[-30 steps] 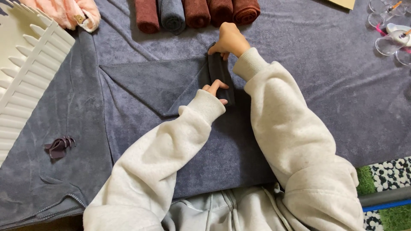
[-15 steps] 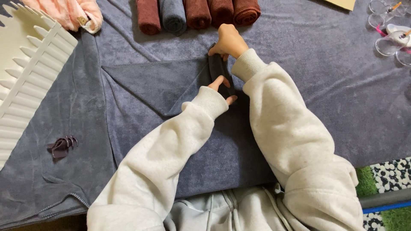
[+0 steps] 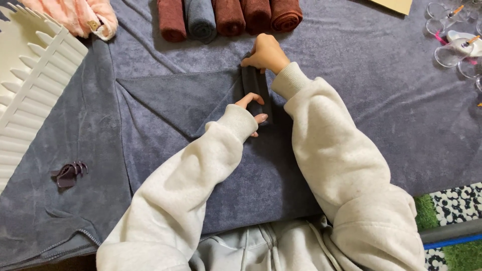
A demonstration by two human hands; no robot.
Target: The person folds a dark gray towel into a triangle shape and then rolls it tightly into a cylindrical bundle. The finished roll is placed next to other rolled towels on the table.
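We see both hands on grey towel (image 3: pixel 186 98), partly rolled, triangular flap pointing left. Right hand (image 3: pixel 266 52) clamped on top end of tight roll (image 3: pixel 256 90). Left hand (image 3: pixel 251 108), mostly hidden in cream sleeve, fingers curled against roll's lower end. Above roll: row of rolled towels (image 3: pixel 228 17), maroon and grey. Far left of roll: purple hair claw (image 3: pixel 68 173), white slatted rack (image 3: pixel 30 85).

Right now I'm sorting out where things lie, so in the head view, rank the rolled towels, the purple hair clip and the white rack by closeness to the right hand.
From the right hand:
1. Rolled towels, just beyond it at the top.
2. Purple hair clip, far to the lower left.
3. White rack, at the left edge; too close to the clip to rank surely.
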